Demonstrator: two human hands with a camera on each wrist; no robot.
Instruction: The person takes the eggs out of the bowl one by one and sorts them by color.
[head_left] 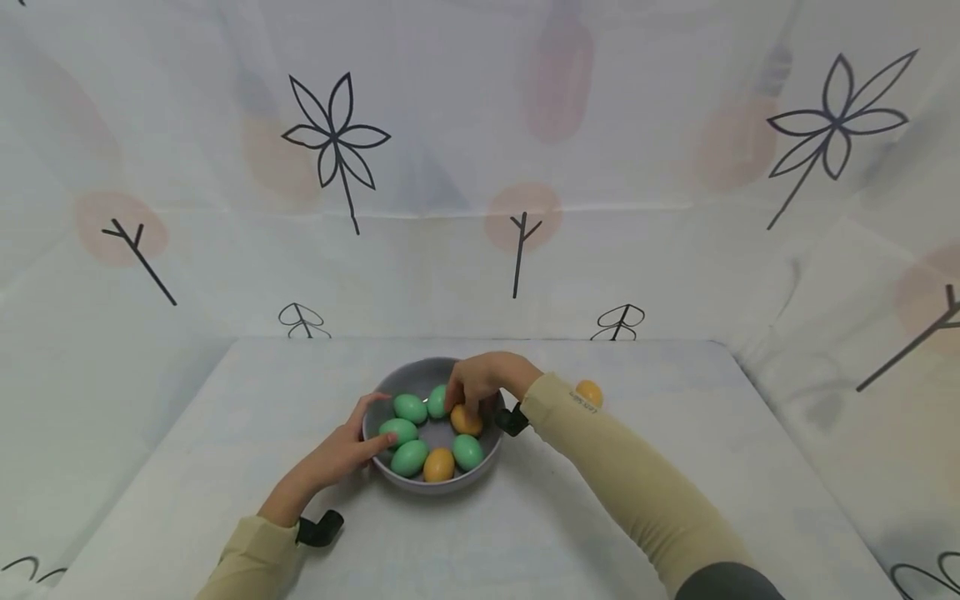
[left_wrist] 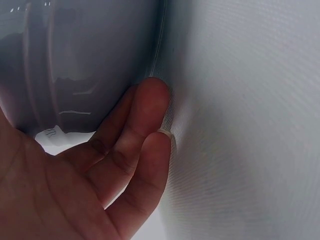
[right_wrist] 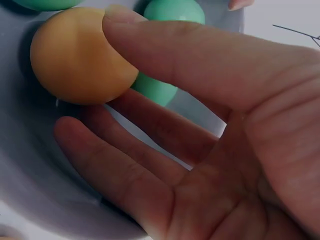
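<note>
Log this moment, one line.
left hand: holds bowl; right hand: holds orange egg inside bowl; green eggs: in bowl; another orange egg: on table

- Head: farthest off, forward and down over the surface [head_left: 585,533].
- Left wrist: very near, past the fingers [left_wrist: 147,107] at the outside of the bowl [left_wrist: 95,60].
- Right wrist: close, into the bowl, toward an orange egg [right_wrist: 80,57] the head view shares.

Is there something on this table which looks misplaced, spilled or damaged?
One orange egg lies alone on the table, partly behind the right sleeve. It looks odd because the other eggs in view are inside the bowl. I see no spill or damage.
</note>
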